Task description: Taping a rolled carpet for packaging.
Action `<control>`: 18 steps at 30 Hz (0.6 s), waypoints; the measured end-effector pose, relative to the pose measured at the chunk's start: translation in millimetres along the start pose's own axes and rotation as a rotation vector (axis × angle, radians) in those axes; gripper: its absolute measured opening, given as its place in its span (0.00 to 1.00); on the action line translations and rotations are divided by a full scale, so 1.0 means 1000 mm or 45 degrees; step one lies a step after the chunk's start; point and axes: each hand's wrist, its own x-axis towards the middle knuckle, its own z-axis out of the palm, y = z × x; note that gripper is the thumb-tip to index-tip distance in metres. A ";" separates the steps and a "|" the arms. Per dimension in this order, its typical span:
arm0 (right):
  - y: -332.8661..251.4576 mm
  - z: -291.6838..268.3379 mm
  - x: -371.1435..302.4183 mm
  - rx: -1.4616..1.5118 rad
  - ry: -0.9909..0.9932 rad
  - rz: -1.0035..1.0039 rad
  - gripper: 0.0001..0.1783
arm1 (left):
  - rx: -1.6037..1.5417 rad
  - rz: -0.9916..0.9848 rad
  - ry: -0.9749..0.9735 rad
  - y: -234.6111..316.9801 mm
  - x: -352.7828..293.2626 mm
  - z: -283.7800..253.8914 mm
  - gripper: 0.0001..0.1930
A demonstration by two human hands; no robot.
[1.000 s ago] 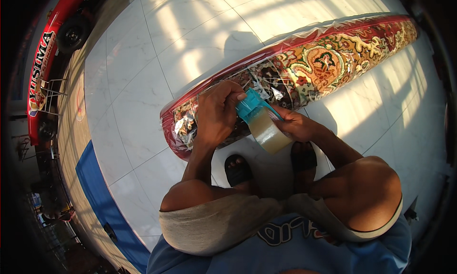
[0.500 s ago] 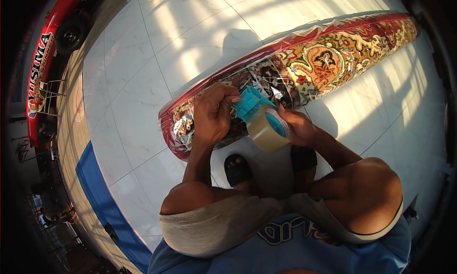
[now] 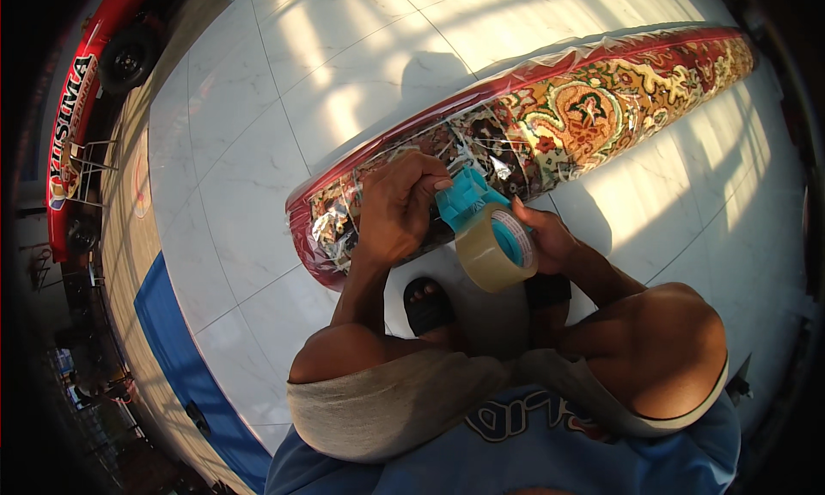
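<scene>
A teal tape dispenser (image 3: 467,194) carries a wide roll of clear brownish packing tape (image 3: 488,253). My right hand (image 3: 548,235) grips it from the right side, thumb by the roll. At its front end, the fingers of my left hand (image 3: 400,201) are pinched together; what lies between them is hidden or too thin to make out. Just beyond and below both hands lies a rolled patterned carpet (image 3: 593,108) in clear plastic wrap, with a red edge along its far side. It slants from near left to far right.
The carpet rests on white tiled floor (image 3: 232,177) with patches of sunlight. My sandalled feet (image 3: 427,306) stand at its near side, below my bent knees. On the left are a blue mat (image 3: 193,375), a brownish strip of floor and a red vehicle (image 3: 76,108) with black wheels.
Both hands and the tape dispenser have shifted slightly right and nearer to me. The roll has turned a little, showing more of its side. The carpet has stayed in place.
</scene>
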 end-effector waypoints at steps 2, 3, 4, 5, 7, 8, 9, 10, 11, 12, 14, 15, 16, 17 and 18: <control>-0.003 -0.003 0.007 0.040 -0.074 -0.005 0.31 | -0.021 0.025 -0.023 0.006 0.003 0.000 0.03; -0.004 -0.004 0.010 -0.029 -0.103 -0.021 0.31 | -0.003 0.052 -0.040 0.007 0.005 0.000 0.03; -0.004 -0.004 0.011 -0.142 -0.053 -0.017 0.31 | 0.016 0.079 -0.056 0.009 0.006 -0.001 0.03; -0.002 -0.004 0.012 -0.147 -0.109 -0.078 0.30 | 0.015 0.082 -0.058 0.010 0.007 -0.003 0.03; 0.003 0.000 0.010 -0.118 -0.117 -0.082 0.30 | 0.036 0.062 -0.070 0.011 0.006 -0.008 0.04; 0.004 0.003 0.009 -0.159 0.013 -0.058 0.30 | 0.037 0.061 -0.071 0.011 0.005 -0.010 0.04; 0.007 0.007 0.007 -0.115 -0.087 -0.077 0.30 | 0.048 0.040 -0.040 0.011 0.003 -0.012 0.04; 0.009 0.010 0.005 -0.186 -0.100 -0.154 0.30 | 0.058 0.021 -0.011 0.011 0.002 -0.013 0.04; 0.008 0.013 0.003 -0.254 -0.155 -0.227 0.31 | 0.059 0.021 -0.006 0.010 0.000 -0.013 0.04; 0.007 0.015 0.002 -0.254 -0.114 -0.230 0.31 | 0.040 0.041 0.001 0.010 -0.002 -0.014 0.05; 0.002 0.015 -0.002 -0.343 -0.093 -0.163 0.31 | 0.022 0.058 0.010 0.009 -0.005 -0.013 0.06; 0.001 0.015 -0.003 -0.352 -0.083 -0.149 0.31 | 0.023 0.061 0.017 0.009 -0.006 -0.012 0.06; -0.001 0.014 -0.005 -0.388 -0.107 -0.130 0.31 | 0.023 0.062 0.021 0.009 -0.007 -0.012 0.06; 0.000 0.012 -0.006 -0.439 -0.065 -0.112 0.31 | 0.024 0.058 0.018 0.009 -0.007 -0.013 0.06; 0.002 0.011 -0.007 -0.422 -0.128 -0.117 0.31 | 0.030 0.019 0.073 0.009 -0.007 -0.013 0.05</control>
